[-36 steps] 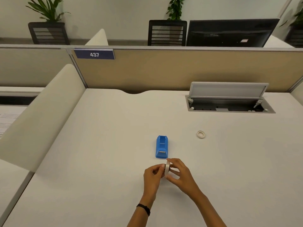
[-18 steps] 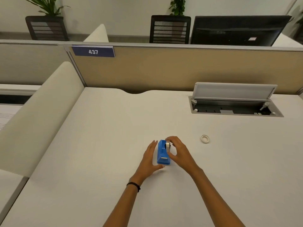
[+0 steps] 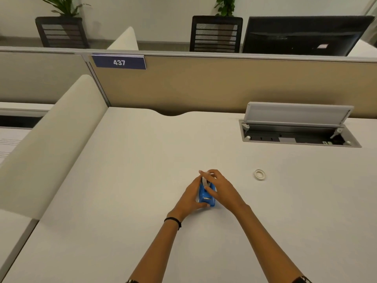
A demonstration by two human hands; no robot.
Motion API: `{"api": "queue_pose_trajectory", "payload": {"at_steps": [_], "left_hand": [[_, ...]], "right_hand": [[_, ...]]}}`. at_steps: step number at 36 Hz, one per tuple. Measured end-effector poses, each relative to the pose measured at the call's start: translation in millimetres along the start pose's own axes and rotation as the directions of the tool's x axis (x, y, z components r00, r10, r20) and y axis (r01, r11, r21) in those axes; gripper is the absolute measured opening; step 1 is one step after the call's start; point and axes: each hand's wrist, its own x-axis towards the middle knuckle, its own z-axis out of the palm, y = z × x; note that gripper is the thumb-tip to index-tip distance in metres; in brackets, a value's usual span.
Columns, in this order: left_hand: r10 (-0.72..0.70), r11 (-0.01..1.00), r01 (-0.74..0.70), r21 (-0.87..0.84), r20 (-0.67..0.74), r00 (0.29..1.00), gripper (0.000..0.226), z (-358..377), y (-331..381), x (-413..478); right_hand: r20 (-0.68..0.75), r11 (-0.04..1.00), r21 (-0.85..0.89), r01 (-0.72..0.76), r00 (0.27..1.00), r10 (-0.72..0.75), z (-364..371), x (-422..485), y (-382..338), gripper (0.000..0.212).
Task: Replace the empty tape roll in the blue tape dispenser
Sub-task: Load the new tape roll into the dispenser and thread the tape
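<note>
While our two hands crowd the blue tape dispenser (image 3: pixel 206 196), most of its body is hidden from the head camera; only the near end with the cutter and a strip of blue between the hands shows. Desk (image 3: pixel 126 180) around it is mostly bare. An empty tape core (image 3: pixel 259 174) lies flat to the right, well apart from the dispenser. Further back right, a cable hatch (image 3: pixel 297 127) sits recessed in the desk with its lid propped up. A tan partition (image 3: pixel 204 86) runs across the back with a plate reading 437 (image 3: pixel 119 62); a monitor (image 3: pixel 304 35) and two black chairs show beyond it. A cream side divider (image 3: pixel 51 139) bounds the desk on the left.

Our left hand (image 3: pixel 189 198), black band (image 3: pixel 173 221) on the wrist, wraps the dispenser's left side, thumb curled under the near end, clamped on the body. Our right hand (image 3: pixel 221 186) comes over the top; its fingers pinch a white tape roll (image 3: pixel 204 180) standing on edge at the dispenser's far end. We can't tell whether the roll is seated in its slot.
</note>
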Motion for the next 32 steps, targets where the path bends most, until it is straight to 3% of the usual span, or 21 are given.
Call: {"api": "queue_pose_trajectory", "payload": {"at_steps": [7,20,32], "left_hand": [[-0.013,1.000,0.013,0.014,0.003,1.000,0.091,-1,0,0],[-0.018,0.996,0.016,0.084,0.020,1.000,0.096,-5,-2,3],[-0.010,0.991,0.005,0.134,0.032,0.999,0.095,-8,2,4]], "right_hand": [[0.002,0.998,-0.050,0.030,1.000,-0.030,2,2,4,0.046],[0.012,0.998,0.055,0.010,1.000,-0.011,-8,2,17,0.051],[0.133,0.996,-0.074,0.054,0.990,-0.044,-14,8,19,0.053]]}}
